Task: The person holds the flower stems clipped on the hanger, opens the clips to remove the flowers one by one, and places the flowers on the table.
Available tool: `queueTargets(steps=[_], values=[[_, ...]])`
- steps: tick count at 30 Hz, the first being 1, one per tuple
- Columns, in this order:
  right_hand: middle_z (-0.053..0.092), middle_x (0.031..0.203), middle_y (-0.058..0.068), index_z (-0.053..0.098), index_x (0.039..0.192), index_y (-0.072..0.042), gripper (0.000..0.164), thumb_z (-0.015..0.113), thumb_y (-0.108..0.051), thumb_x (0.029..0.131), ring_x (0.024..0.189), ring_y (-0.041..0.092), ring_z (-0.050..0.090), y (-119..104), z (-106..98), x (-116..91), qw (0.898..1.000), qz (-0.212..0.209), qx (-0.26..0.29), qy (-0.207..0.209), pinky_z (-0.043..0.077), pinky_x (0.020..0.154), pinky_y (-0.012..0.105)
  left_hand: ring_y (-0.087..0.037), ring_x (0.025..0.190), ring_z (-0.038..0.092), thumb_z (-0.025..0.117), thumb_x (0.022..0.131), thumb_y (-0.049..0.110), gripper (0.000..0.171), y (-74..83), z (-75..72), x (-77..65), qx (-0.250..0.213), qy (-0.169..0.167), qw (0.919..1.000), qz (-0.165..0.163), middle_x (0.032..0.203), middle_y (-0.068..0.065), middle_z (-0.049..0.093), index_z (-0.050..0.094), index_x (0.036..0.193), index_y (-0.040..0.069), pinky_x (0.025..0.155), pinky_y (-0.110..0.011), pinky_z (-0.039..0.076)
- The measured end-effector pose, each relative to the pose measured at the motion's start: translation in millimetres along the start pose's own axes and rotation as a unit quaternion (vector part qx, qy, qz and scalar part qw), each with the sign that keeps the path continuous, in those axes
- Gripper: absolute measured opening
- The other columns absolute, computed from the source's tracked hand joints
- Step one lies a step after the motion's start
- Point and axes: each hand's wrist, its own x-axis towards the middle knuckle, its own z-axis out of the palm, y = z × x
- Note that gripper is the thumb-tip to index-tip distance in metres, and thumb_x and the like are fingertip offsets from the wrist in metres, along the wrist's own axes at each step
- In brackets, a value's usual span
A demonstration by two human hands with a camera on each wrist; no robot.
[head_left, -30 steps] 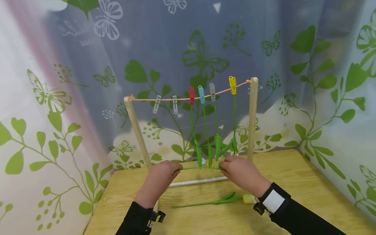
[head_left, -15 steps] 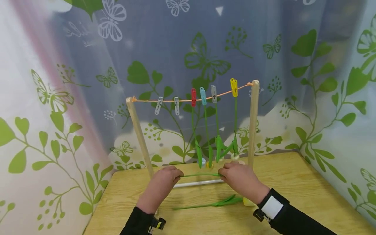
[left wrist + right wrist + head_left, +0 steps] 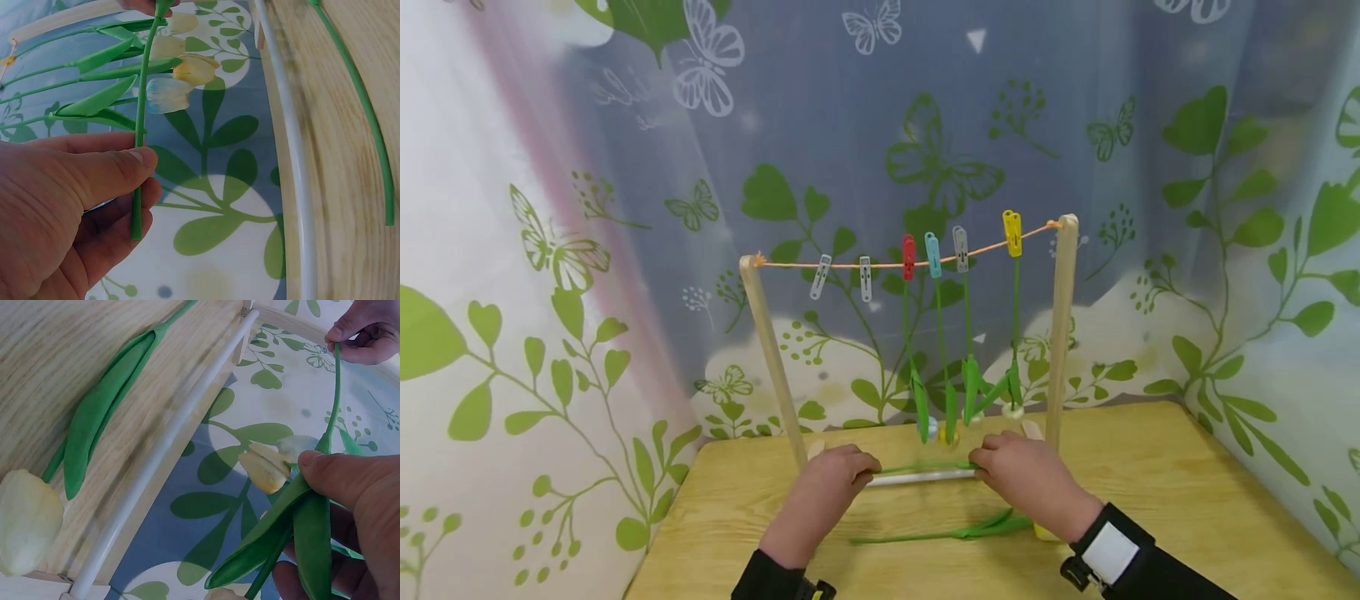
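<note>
My left hand [image 3: 831,496] pinches the bare end of an artificial tulip's green stem [image 3: 141,94] between thumb and fingers. At the other end, my right hand [image 3: 1037,479] grips the same tulip at its leaves [image 3: 312,550]. The stem stretches level between both hands, close over the white rod [image 3: 921,477] in the head view. The flower head of this tulip is mostly hidden by the right hand. A second tulip [image 3: 28,522] with a pale yellow bloom lies on the table in front of the rod.
Behind the hands, an orange cord [image 3: 842,266] runs between two wooden posts [image 3: 1063,325]. Red [image 3: 908,257], blue [image 3: 933,254], grey [image 3: 961,248] and yellow clothespins [image 3: 1012,233] hold tulips upside down. Two pale clothespins [image 3: 865,279] on the left hold nothing. A patterned curtain [image 3: 820,100] hangs behind.
Both hands have come down a little with the tulip, its stem now nearer the white rod in the head view. The head view has shifted slightly. Both grips stay the same.
</note>
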Motion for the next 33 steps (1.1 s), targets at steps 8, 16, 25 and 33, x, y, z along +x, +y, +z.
queueTargets(steps=[8, 16, 25, 33], values=[[0.072, 0.086, -0.008, 0.083, 0.098, -0.024, 0.014, 0.093, -0.024, 0.089, 0.075, 0.011, 0.067, -6.8, 1.4, -7.2, 1.0, 0.003, 0.004, -0.016, 0.062, 0.055, 0.024, -0.012, 0.099, 0.076, 0.08, 0.1, 0.012, 0.02, 1.7, 4.5, -7.6, -0.008, -0.022, 0.9997, -0.006, 0.11, 0.004, 0.079, 0.083, 0.117, 0.021, 0.082, -0.02, 0.064], [0.07, 0.084, -0.007, 0.083, 0.096, -0.023, 0.011, 0.092, -0.025, 0.09, 0.075, 0.01, 0.067, -11.1, 6.1, -20.2, 0.999, 0.008, 0.022, -0.042, 0.062, 0.057, 0.024, -0.011, 0.093, 0.076, 0.083, 0.097, 0.008, 0.017, 7.0, 12.8, -10.2, -0.028, -0.049, 0.9984, 0.01, 0.102, 0.004, 0.08, 0.084, 0.11, 0.019, 0.077, -0.021, 0.065], [0.065, 0.079, -0.01, 0.078, 0.089, -0.024, 0.012, 0.09, -0.022, 0.091, 0.067, 0.006, 0.06, -18.1, 21.3, -31.1, 0.997, 0.004, 0.053, -0.064, 0.048, 0.052, 0.019, -0.004, 0.086, 0.071, 0.084, 0.096, 0.005, 0.014, 3.3, 28.4, -17.6, -0.046, -0.065, 0.9967, 0.016, 0.093, 0.005, 0.078, 0.084, 0.101, 0.018, 0.07, -0.016, 0.059], [0.063, 0.08, -0.01, 0.08, 0.093, -0.023, 0.008, 0.088, -0.021, 0.093, 0.069, 0.006, 0.055, -21.1, 28.6, -43.8, 0.991, 0.021, 0.085, -0.098, 0.046, 0.053, 0.02, -0.005, 0.082, 0.071, 0.086, 0.093, 0.005, 0.01, 3.4, 41.7, -22.6, -0.066, -0.089, 0.9936, 0.024, 0.089, 0.005, 0.077, 0.084, 0.098, 0.014, 0.068, -0.015, 0.058]])
